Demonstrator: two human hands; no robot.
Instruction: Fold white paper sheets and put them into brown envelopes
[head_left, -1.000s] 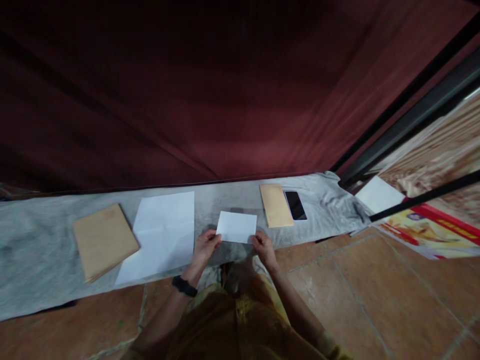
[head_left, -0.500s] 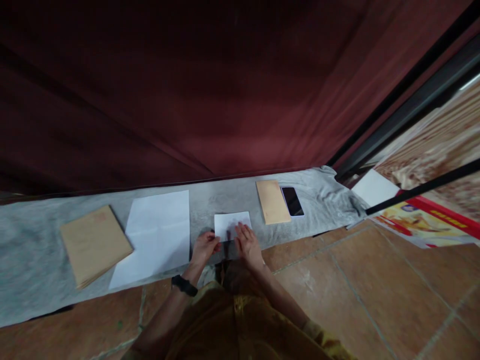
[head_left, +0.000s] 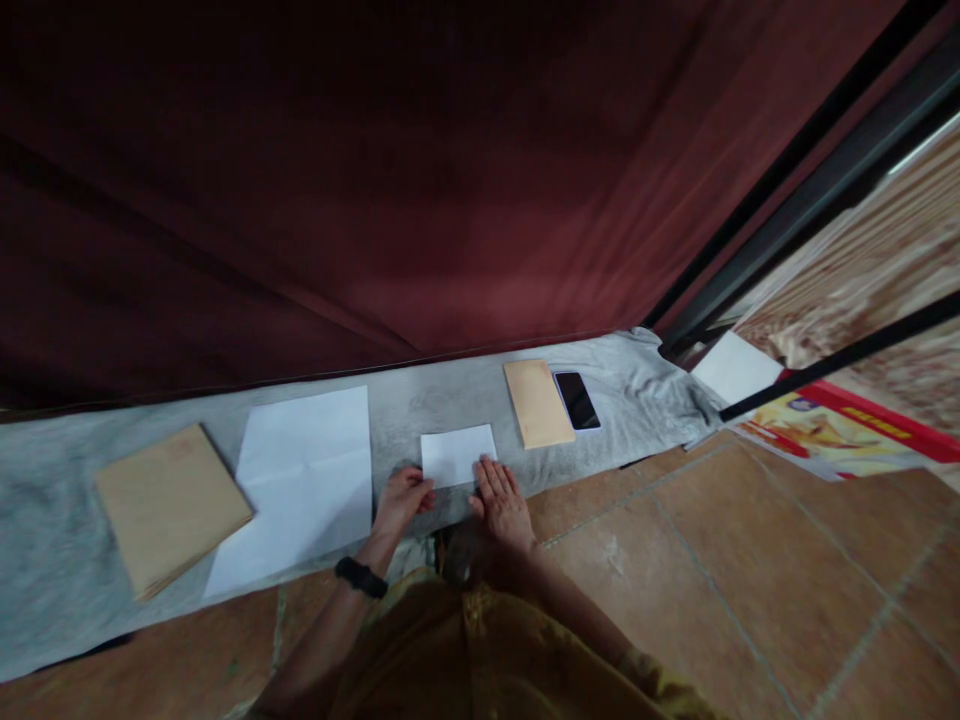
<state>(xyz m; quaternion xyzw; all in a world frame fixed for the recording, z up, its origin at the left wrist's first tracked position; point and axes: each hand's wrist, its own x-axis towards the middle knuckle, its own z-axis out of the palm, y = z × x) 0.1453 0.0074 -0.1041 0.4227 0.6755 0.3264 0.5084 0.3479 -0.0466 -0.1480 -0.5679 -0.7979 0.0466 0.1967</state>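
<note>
A small white piece of paper (head_left: 452, 452) lies flat on the grey cloth in front of me; I cannot tell whether it is folded. At its lower left corner, the thumb and fingers of my left hand (head_left: 403, 500) are pinched together on the edge. My right hand (head_left: 504, 503) lies flat, palm down, with its fingers stretched over the lower right corner. To the left is a larger white sheet (head_left: 307, 470) with faint creases. A tan envelope (head_left: 538, 403) rests to the right, beside a dark-screened phone (head_left: 577, 400).
A stack of brown envelopes (head_left: 172, 505) overlaps the large sheet's left edge. The grey cloth (head_left: 409, 395) covers a long narrow surface beneath a dark red curtain (head_left: 450, 230). Black bars (head_left: 787, 190) and a colourful printed box (head_left: 847, 425) stand at the right, above brown floor tiles (head_left: 637, 560).
My right hand has slid down from the middle of the small paper to its lower right corner. My left hand stays at the lower left corner. The view has shifted slightly.
</note>
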